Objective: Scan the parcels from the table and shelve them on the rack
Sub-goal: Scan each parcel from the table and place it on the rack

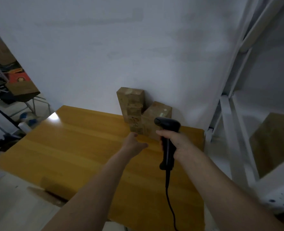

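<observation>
Two brown cardboard parcels stand at the far edge of the wooden table (71, 147), against the white wall. The taller parcel (132, 105) is on the left and a lower parcel (156, 112) leans beside it on the right. My right hand (176, 144) grips the handle of a black barcode scanner (167, 130), whose head points at the parcels; its cable hangs down toward me. My left hand (134, 142) reaches forward with fingers extended, fingertips at the foot of the taller parcel. The frame is blurred.
A white metal rack (237, 97) stands to the right of the table, with a brown box (274, 142) on one shelf. Clutter and a dark box (21, 90) lie on the left beyond the table edge.
</observation>
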